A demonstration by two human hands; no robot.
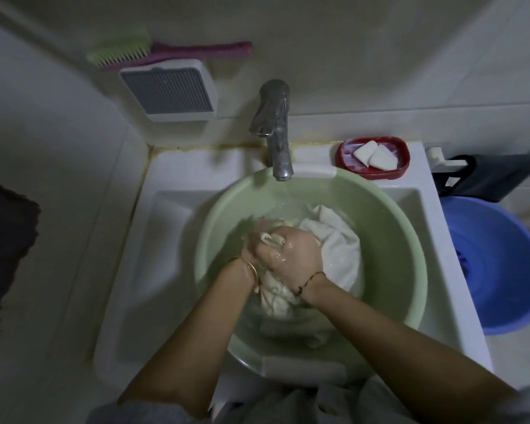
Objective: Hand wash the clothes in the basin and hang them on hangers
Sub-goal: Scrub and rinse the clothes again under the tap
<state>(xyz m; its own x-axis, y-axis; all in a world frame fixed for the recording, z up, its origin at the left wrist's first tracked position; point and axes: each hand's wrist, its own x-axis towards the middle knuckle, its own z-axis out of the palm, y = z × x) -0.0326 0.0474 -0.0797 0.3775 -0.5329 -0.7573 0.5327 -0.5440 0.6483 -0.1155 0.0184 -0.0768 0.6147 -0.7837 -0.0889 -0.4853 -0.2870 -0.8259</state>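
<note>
Starting at the left, a green-bristled brush with a pink handle [141, 53] and a grey ribbed square tray [169, 91] hang on the wall, unused. In the middle, below the metal tap [274, 130], the pale green round plastic basin [404, 240] sits in the white sink [153, 240] with water in it. The left hand [251, 240], blurred, grips a bunched fold of the white wet cloth [337, 240], and the right hand [294, 255] is curled tight round the same bunch, so scrubbing looks to be the step in hand. To the right, white soap pieces [372, 154] lie in a red oval dish [343, 154], and a blue plastic tub [502, 270] stands beside the sink. Washing seems midway; rinsing, wringing and hanging are left, and no hangers show.
</note>
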